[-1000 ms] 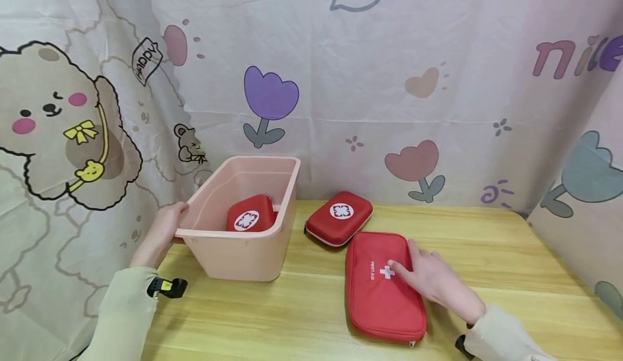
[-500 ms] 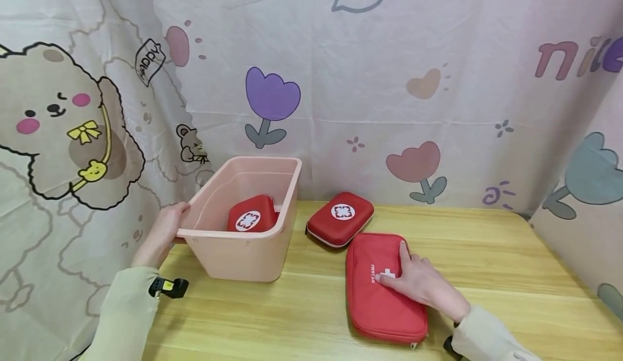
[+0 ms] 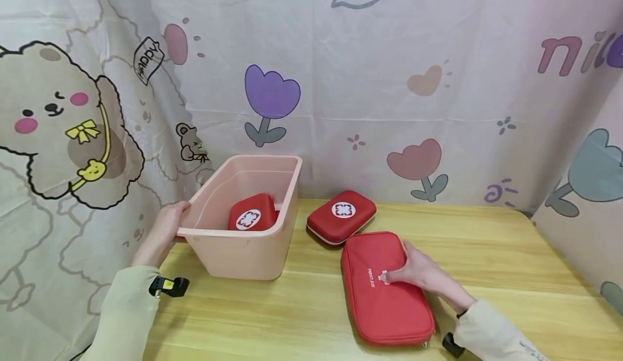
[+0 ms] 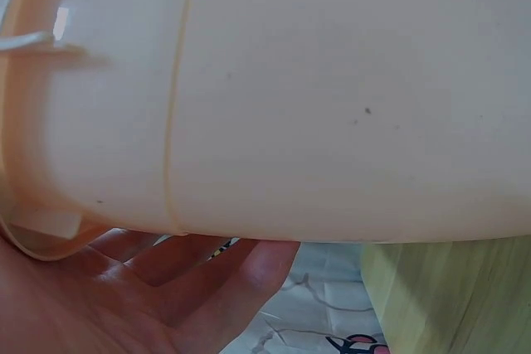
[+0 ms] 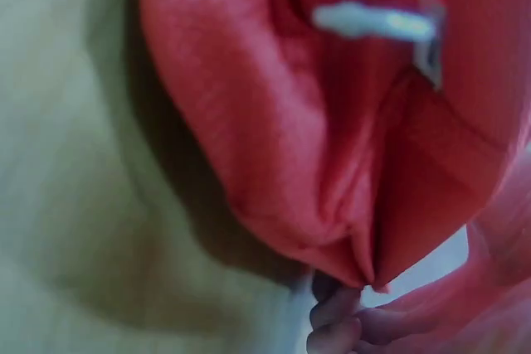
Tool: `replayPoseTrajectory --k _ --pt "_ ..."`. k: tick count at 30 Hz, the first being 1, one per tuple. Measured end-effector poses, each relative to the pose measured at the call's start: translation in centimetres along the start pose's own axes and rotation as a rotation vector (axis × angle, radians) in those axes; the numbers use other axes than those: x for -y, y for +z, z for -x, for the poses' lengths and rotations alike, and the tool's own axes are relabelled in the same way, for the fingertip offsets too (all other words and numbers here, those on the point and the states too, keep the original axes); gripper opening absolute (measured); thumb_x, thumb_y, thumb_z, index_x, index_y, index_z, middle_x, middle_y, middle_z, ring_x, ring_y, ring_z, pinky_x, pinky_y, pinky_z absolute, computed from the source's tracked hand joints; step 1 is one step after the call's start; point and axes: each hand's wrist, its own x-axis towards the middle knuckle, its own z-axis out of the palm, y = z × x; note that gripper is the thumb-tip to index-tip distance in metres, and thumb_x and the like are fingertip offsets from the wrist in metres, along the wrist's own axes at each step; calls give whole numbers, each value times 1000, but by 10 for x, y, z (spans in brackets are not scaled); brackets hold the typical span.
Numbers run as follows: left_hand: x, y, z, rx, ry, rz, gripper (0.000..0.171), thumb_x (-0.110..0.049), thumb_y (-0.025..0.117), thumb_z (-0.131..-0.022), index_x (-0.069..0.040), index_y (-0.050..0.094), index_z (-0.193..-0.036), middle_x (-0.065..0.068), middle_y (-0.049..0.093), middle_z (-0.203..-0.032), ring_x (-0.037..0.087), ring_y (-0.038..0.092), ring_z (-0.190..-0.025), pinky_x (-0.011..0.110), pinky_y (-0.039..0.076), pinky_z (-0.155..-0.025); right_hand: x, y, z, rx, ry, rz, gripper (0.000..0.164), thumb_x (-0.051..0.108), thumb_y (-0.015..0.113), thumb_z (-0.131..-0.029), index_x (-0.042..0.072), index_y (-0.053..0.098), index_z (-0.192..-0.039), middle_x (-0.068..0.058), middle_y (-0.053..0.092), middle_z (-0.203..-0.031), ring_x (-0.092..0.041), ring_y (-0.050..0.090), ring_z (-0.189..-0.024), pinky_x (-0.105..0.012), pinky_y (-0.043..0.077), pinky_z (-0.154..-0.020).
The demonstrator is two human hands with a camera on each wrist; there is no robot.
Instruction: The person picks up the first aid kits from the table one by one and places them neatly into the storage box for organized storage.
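While my left hand (image 3: pixel 163 232) grips the pink tub (image 3: pixel 245 255), I'd say I'm securing the red first-aid pouch (image 3: pixel 382 309) on the bench (image 3: pixel 233 320), right hand (image 3: pixel 427 273) pinching its edge between thumb and fingers, and a steady lift is called for next

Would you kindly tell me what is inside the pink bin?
A red case with a white emblem, and a sliver of something red beside it. The near wall of the bin hides anything lower.
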Motion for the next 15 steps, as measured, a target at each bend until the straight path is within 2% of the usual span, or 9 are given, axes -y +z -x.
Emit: replayPoseTrajectory --k 4,7,11,15 --pt "0 0 0 -1 -6 16 61 -36 29 -104 14 32 -139 32 43 -126 17 56 -82 33 56 -62 -5 -3 3 67 6 -189 65 19 85 -75 -12 50 -119 -9 67 -88 -22 66 -76 -36 54 -72" --pt "0 0 0 -5 -6 24 61 -35 29 -103 14 32 -139 33 43 -126 15 56 -80 34 57 -62 -6 -6 6 139 13 -316 46 17 80 -80 -8 57 -111 -8 69 -85 -22 68 -77 -33 53 -73" --pt "1 -1 0 -1 3 20 61 -36 28 -104 14 32 -139 33 43 -126 14 56 -81 34 56 -62 -8 -10 8 230 -12 -478 37 15 73 -86 -8 60 -112 -11 71 -91 -22 69 -83 -32 54 -76" --pt "2 -2 0 26 10 0 62 -37 25 -104 13 33 -139 31 46 -125 15 57 -83 33 56 -65 -9 -10 10 282 -15 -592 42 15 68 -90 -9 53 -121 -14 70 -98 -25 69 -88 -34 56 -77"
